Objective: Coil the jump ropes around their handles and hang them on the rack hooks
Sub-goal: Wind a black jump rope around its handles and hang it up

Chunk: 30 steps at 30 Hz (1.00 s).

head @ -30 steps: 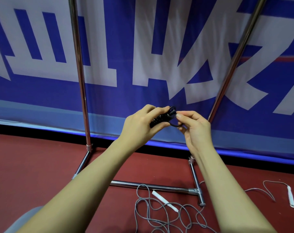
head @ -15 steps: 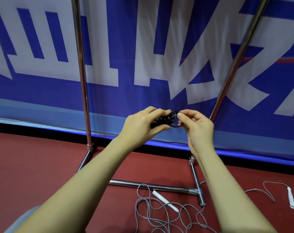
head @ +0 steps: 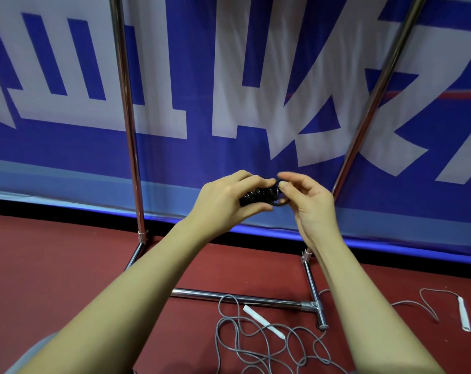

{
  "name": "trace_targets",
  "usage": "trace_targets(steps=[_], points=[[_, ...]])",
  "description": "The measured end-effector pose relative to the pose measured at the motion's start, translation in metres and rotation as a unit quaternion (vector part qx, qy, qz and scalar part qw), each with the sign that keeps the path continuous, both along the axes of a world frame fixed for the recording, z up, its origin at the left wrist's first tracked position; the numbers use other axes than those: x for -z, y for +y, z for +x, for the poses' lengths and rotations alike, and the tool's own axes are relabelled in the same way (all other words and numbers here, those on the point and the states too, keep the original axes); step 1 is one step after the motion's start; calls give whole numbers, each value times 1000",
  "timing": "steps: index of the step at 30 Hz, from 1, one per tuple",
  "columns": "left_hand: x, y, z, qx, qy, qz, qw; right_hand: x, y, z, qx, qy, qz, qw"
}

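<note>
Black jump rope (head: pixel 258 197) nearly coiled: held chest-high in front of the rack (head: pixel 126 109), well above the floor (head: pixel 53 265). Left hand (head: pixel 223 201) clenched around the wound handles; right hand (head: pixel 307 203) pinched a last loop at the bundle's end, probably tucking it in. Not yet hung; no hooks visible within frame. Grey jump rope (head: pixel 256 344) lay loose and tangled on the floor by the rack's base bar (head: pixel 229 295), white handles (head: pixel 264 322) apart. Judged: first rope close to done, second untouched, hanging of both left.
</note>
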<state>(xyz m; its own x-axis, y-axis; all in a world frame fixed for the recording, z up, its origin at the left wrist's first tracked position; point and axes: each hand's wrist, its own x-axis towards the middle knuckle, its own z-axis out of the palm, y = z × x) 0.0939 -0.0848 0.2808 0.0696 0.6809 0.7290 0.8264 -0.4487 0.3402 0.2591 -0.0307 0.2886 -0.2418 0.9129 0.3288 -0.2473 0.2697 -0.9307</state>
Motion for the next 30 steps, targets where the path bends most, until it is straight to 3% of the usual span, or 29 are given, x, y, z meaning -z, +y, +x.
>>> trace_targets(steps=[10,16,21,25,30], points=[[-9,-7,3,18,-50,-94,994,-7,-5,2,41,-30,88,995],[-9,-8,10,-29,10,-31,999,-13,-7,1,55,-49,81,994],[-8,-11,15,-27,-20,-42,999,-19,-10,3,55,-77,82,992],[-10,-12,27,-41,-58,-116,991,-16,-10,1,76,-65,79,992],[-16,-13,40,-104,-57,-97,988,-13,-9,-2,57,6,43,997]])
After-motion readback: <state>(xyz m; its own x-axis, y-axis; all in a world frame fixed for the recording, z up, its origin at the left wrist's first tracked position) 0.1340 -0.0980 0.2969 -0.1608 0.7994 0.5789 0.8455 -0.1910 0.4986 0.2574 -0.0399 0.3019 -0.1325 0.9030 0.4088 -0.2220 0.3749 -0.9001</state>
